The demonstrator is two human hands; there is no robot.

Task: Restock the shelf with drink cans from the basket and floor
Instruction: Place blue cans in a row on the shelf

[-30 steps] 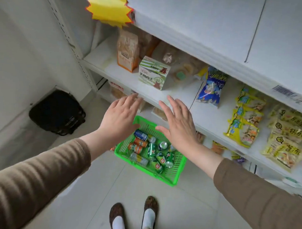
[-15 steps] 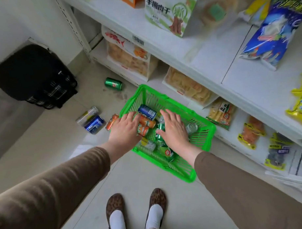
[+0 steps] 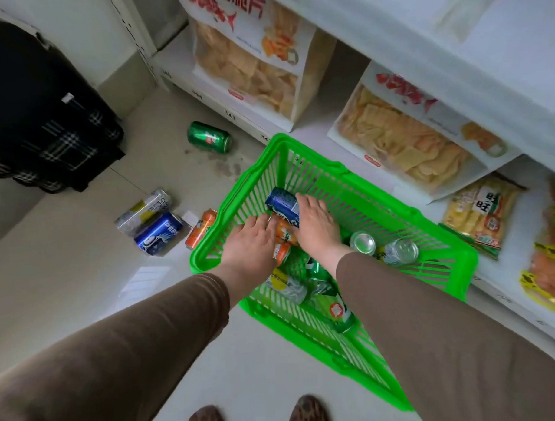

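Green plastic basket [image 3: 357, 204] sits on the pale floor [image 3: 83, 264], right beside the white bottom shelf [image 3: 353, 81]. Many drink cans lie in a heap inside it. Both hands reach down into the basket.

The right hand [image 3: 316, 223] lies on a blue drink can [image 3: 282, 205]. This can lies on its side at the top of the heap, and its long way runs from the far left to the near right. The fingers are spread over it and bend a little, but I cannot tell if they grip it.

The left hand [image 3: 250, 246] has nearly straight fingers that touch an orange drink can [image 3: 282, 241] under the blue one.

Four more cans lie on their sides on the floor. A green drink can [image 3: 209, 137] is near the shelf foot. A silver and yellow can [image 3: 144, 208], a blue cola can [image 3: 159, 233] and an orange soda can [image 3: 201, 228] lie close together left of the basket, all pointing up to the right.

Big bags of chips [image 3: 252, 63] stand on the bottom shelf.
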